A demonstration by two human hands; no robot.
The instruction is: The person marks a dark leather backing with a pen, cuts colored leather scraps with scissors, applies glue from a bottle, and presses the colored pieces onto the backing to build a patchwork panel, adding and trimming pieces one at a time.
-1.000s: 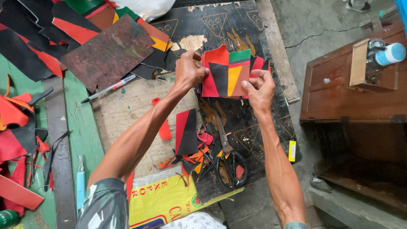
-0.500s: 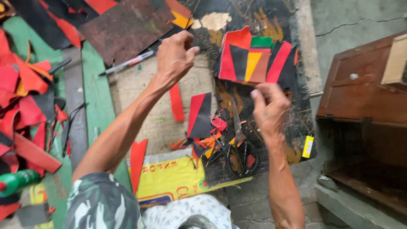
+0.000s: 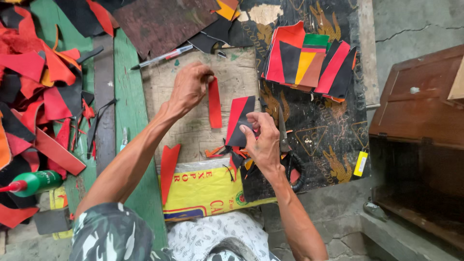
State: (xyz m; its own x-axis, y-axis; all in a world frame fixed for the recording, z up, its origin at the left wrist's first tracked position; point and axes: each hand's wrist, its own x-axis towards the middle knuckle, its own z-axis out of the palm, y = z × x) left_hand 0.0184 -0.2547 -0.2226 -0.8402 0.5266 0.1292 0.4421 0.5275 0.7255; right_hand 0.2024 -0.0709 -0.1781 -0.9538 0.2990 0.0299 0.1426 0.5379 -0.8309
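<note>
I judge this the gathering step: my left hand [image 3: 189, 88] pinches one red strip [image 3: 214, 102] at twelve o'clock on the tabletop [image 3: 191, 130]. My right hand [image 3: 263, 140] closes its grip on one red-and-black piece [image 3: 239, 121]. Next move: lift both cleanly. One pair of scissors [image 3: 287, 154] lies at three o'clock.

You are looking down on a green-painted workbench [image 3: 128, 92] that carries a tan cardboard sheet [image 3: 239, 72], a dark printed mat [image 3: 328, 140], a pen [image 3: 162, 56], a green glue bottle [image 3: 36, 182], a yellow printed bag [image 3: 208, 191], scissors [image 3: 286, 145], and red, black and orange leather scraps [image 3: 38, 92].
</note>
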